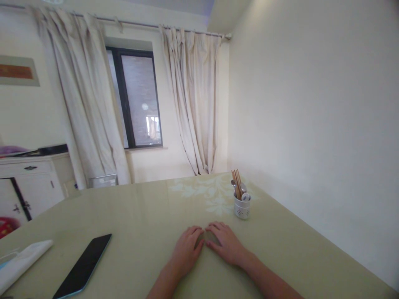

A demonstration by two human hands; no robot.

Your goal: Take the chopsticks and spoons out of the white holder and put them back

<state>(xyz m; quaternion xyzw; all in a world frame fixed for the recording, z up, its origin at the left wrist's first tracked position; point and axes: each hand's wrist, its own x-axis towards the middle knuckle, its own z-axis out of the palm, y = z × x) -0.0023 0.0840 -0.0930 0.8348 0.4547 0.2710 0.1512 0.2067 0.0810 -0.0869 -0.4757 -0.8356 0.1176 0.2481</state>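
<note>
both hands (207, 247) flat on table (140, 211), utensil holder (242, 207) just beyond right fingers (215, 228)

A dining room in a home is shown. This is indicated by a pale green table (149, 216) on which a white utensil holder (242, 207) filled with chopsticks (236, 182) and spoons is kept, and by cream curtains (193, 104) hung on a rod beside a dark-framed window (137, 99). A white cabinet (29, 185) is set against the left wall.
</note>
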